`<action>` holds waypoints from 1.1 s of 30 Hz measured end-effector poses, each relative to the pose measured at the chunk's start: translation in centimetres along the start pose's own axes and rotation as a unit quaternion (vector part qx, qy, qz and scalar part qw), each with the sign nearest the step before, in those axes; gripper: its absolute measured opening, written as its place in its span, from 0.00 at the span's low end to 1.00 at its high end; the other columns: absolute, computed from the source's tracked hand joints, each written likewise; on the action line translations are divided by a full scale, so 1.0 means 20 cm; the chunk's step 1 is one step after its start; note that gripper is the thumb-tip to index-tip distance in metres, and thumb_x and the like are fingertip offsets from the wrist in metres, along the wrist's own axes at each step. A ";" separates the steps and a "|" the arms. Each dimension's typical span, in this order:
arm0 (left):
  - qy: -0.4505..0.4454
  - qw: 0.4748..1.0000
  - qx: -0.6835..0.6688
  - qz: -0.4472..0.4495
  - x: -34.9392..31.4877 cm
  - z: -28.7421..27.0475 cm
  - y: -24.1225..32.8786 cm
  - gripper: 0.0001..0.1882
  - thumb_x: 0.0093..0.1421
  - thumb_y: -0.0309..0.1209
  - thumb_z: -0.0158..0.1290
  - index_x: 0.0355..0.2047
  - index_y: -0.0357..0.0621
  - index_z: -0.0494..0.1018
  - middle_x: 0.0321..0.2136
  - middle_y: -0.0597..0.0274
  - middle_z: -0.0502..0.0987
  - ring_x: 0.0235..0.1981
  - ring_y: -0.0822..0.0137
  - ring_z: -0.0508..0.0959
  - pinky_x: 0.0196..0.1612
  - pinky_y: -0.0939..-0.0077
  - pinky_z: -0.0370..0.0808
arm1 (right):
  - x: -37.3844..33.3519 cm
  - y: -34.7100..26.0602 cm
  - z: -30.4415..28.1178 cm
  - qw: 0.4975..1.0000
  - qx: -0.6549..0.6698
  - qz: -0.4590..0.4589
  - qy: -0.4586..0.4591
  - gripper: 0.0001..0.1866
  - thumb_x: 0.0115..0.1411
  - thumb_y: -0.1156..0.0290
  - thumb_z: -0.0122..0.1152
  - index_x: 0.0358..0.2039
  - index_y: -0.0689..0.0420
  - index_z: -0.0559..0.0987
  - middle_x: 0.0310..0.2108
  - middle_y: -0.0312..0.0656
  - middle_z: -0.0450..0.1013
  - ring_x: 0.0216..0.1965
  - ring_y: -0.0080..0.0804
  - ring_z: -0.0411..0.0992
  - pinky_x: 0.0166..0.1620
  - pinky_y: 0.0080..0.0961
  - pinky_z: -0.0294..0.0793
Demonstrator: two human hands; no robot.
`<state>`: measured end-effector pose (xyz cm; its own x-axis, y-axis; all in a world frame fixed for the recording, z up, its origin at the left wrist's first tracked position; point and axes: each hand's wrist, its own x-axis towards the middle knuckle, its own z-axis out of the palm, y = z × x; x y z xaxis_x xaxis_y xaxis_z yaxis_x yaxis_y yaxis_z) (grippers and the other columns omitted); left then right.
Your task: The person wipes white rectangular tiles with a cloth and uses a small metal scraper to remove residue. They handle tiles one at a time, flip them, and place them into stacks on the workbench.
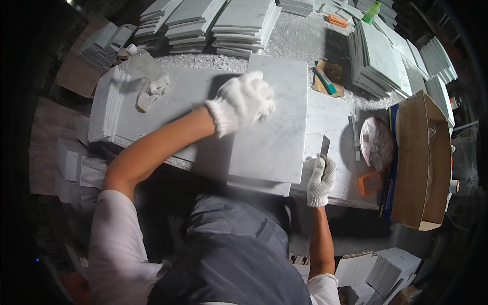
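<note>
A white-and-grey marble tile (pixel 274 137) lies before me on top of another slab, whose edge shows at the near side. My left hand (pixel 244 101), in a white knitted glove, rests on the tile's left part with its fingers curled. Whatever those fingers may hold is hidden. Beside the tile's near right corner, my right hand (pixel 321 180), also gloved, is closed around a flat grey metal blade (pixel 325 146). The blade points up and away from me; its grip is covered by the glove.
Stacked marble tiles (pixel 244 25) line the back, with another stack (pixel 378 61) at the right. A clear bottle (pixel 145 63) and crumpled glove (pixel 152 94) lie left. To the right are a plastic-lined round dish (pixel 377 143), an orange block (pixel 370 183) and a cardboard box (pixel 422 162).
</note>
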<state>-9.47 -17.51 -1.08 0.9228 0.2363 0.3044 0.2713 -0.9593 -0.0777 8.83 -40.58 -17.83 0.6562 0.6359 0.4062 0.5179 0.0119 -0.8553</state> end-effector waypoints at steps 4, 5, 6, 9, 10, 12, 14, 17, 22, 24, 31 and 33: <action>0.003 0.997 -0.018 0.074 -0.10 -0.06 0.05 0.00 0.49 0.33 0.58 0.23 0.56 0.78 0.26 0.65 0.74 0.37 0.58 0.76 0.33 0.65 0.81 | -0.01 -0.05 0.00 0.984 0.149 0.100 -0.016 0.11 0.73 0.68 0.55 0.47 0.63 0.78 0.39 0.42 0.78 0.37 0.24 0.74 0.42 0.23 0.76; 0.010 0.997 -0.022 0.073 -0.09 -0.06 0.04 0.01 0.49 0.33 0.58 0.24 0.57 0.79 0.27 0.65 0.75 0.37 0.59 0.76 0.34 0.65 0.81 | 0.00 -0.05 0.00 0.982 0.147 0.116 -0.033 0.11 0.73 0.68 0.55 0.47 0.63 0.78 0.38 0.41 0.78 0.35 0.24 0.75 0.41 0.23 0.77; 0.010 0.998 -0.026 0.064 -0.07 -0.06 0.02 0.01 0.49 0.32 0.58 0.24 0.57 0.79 0.28 0.65 0.76 0.37 0.59 0.77 0.35 0.64 0.81 | 0.00 -0.05 0.01 0.982 0.144 0.119 -0.025 0.11 0.73 0.68 0.55 0.47 0.62 0.78 0.37 0.41 0.77 0.35 0.24 0.75 0.41 0.23 0.77; -0.044 0.999 0.000 0.023 -0.02 -0.05 0.01 0.03 0.48 0.32 0.60 0.24 0.58 0.80 0.26 0.65 0.77 0.37 0.59 0.78 0.40 0.63 0.82 | 0.01 -0.04 0.02 0.990 0.111 0.088 -0.015 0.11 0.73 0.69 0.55 0.47 0.62 0.78 0.37 0.41 0.77 0.35 0.23 0.75 0.40 0.23 0.76; -0.059 0.997 0.045 0.023 -0.01 -0.05 0.01 0.03 0.48 0.32 0.61 0.24 0.58 0.80 0.26 0.65 0.77 0.37 0.58 0.78 0.40 0.63 0.83 | 0.01 -0.04 0.01 0.990 0.114 0.074 -0.023 0.11 0.73 0.69 0.55 0.47 0.62 0.79 0.37 0.41 0.77 0.35 0.23 0.75 0.40 0.23 0.76; -0.045 0.998 0.030 0.031 -0.03 -0.06 0.04 0.02 0.48 0.32 0.60 0.23 0.58 0.79 0.26 0.66 0.77 0.38 0.59 0.79 0.43 0.63 0.82 | 0.01 -0.04 0.01 0.995 0.096 0.029 -0.003 0.10 0.73 0.69 0.55 0.47 0.62 0.79 0.36 0.40 0.77 0.35 0.24 0.75 0.41 0.24 0.76; -0.009 0.998 0.013 0.065 -0.05 -0.07 0.05 0.03 0.48 0.32 0.61 0.22 0.59 0.79 0.26 0.67 0.77 0.38 0.61 0.79 0.46 0.63 0.82 | 0.01 -0.05 0.00 0.994 0.096 0.056 -0.007 0.10 0.72 0.70 0.56 0.47 0.62 0.79 0.36 0.41 0.78 0.35 0.25 0.74 0.42 0.25 0.76; -0.019 0.997 -0.009 0.077 -0.06 -0.06 0.02 0.04 0.47 0.32 0.62 0.22 0.61 0.81 0.26 0.67 0.77 0.36 0.63 0.78 0.46 0.64 0.80 | 0.02 -0.08 -0.01 0.999 0.027 0.028 -0.021 0.10 0.72 0.69 0.56 0.46 0.62 0.79 0.36 0.42 0.77 0.37 0.25 0.74 0.43 0.25 0.76; 0.012 0.998 0.026 0.060 -0.10 0.03 0.03 0.03 0.49 0.33 0.60 0.20 0.60 0.79 0.27 0.70 0.77 0.36 0.65 0.76 0.30 0.66 0.79 | 0.01 -0.11 0.02 0.995 0.091 0.044 0.000 0.12 0.73 0.67 0.56 0.47 0.62 0.79 0.38 0.42 0.78 0.39 0.28 0.75 0.46 0.27 0.76; 0.002 0.994 -0.031 0.100 -0.13 0.03 0.03 0.04 0.48 0.32 0.60 0.21 0.62 0.79 0.26 0.72 0.76 0.34 0.65 0.77 0.32 0.65 0.79 | 0.02 -0.10 0.02 0.995 0.075 0.059 -0.006 0.14 0.72 0.66 0.58 0.47 0.65 0.79 0.33 0.40 0.78 0.34 0.22 0.75 0.40 0.23 0.77; -0.014 0.982 -0.187 -0.026 0.01 0.04 -0.14 0.05 0.55 0.30 0.53 0.26 0.55 0.78 0.26 0.66 0.76 0.30 0.64 0.74 0.34 0.70 0.77 | 0.01 -0.04 -0.01 0.993 0.070 0.085 -0.046 0.11 0.74 0.68 0.54 0.48 0.62 0.78 0.40 0.40 0.77 0.42 0.25 0.74 0.48 0.24 0.74; -0.041 0.995 0.010 0.085 -0.06 0.03 -0.07 0.05 0.55 0.29 0.53 0.27 0.50 0.79 0.28 0.63 0.77 0.32 0.62 0.74 0.32 0.69 0.79 | 0.01 -0.06 -0.01 0.993 0.075 0.086 -0.043 0.11 0.74 0.68 0.54 0.47 0.61 0.79 0.41 0.40 0.78 0.41 0.26 0.73 0.48 0.25 0.74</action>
<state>-10.75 -16.39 -2.00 0.9749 0.0840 0.2064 0.1146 -0.9833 -0.1412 8.39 -40.64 -16.66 0.6746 0.7025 0.2268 0.3106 0.0086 -0.9505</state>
